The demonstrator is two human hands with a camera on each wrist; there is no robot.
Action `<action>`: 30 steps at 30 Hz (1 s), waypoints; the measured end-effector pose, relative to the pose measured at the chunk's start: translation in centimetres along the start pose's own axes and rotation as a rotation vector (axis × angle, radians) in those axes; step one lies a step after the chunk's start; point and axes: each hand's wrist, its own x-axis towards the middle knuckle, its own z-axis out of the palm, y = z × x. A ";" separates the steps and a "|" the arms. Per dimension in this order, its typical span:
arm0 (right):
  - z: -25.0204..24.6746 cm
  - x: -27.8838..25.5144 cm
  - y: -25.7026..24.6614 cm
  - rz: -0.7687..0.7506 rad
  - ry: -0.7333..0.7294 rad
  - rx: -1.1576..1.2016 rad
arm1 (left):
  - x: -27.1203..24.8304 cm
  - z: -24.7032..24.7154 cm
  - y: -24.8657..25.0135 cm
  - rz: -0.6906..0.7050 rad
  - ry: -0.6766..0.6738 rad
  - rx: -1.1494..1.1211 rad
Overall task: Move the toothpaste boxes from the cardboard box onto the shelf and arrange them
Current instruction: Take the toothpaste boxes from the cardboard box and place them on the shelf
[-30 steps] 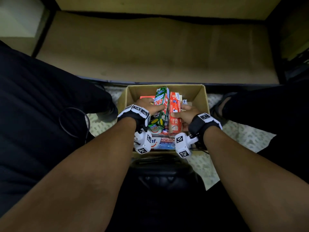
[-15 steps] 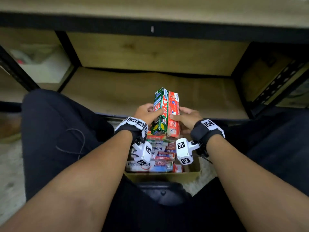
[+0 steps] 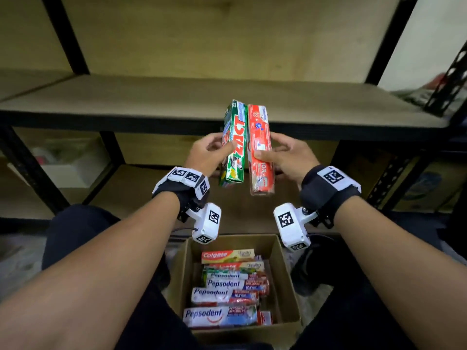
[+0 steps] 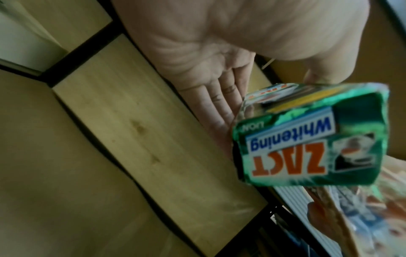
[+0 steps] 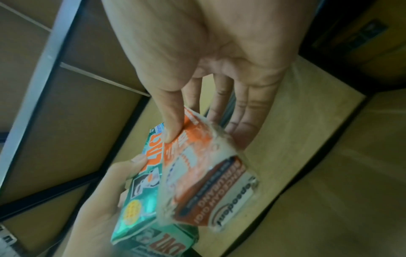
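Observation:
My left hand grips a green Zact toothpaste box, thumb on its face and fingers behind. Beside it, touching, my right hand pinches a red Pepsodent toothpaste box between thumb and fingers. Both boxes stand on end in the air, their tops level with the front edge of the wooden shelf. Below, between my knees, the cardboard box holds several Pepsodent and Colgate boxes lying flat.
Black metal uprights frame the shelf unit. A lower shelf board lies behind my wrists. A white container sits in the lower left bay, and stored items fill the lower right bay.
Both hands have lifted the green and red boxes out of the cardboard box and up to the shelf's front edge. My head has tilted up, bringing the upper shelf into view.

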 end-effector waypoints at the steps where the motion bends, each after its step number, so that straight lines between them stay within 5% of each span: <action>1: -0.3 0.6 -0.8 -0.012 -0.003 0.006 | 0.7 -0.1 0.9 0.031 0.015 -0.010; 12: -1.2 9.1 -7.5 0.041 0.018 -0.119 | 10.9 -0.3 7.4 0.065 0.053 0.339; 20: -1.2 17.0 -8.9 0.035 -0.001 -0.280 | 17.8 -0.4 8.5 -0.049 0.003 0.665; 30: -1.5 22.2 -8.0 0.010 0.014 -0.526 | 21.5 -0.4 7.2 -0.010 -0.063 0.667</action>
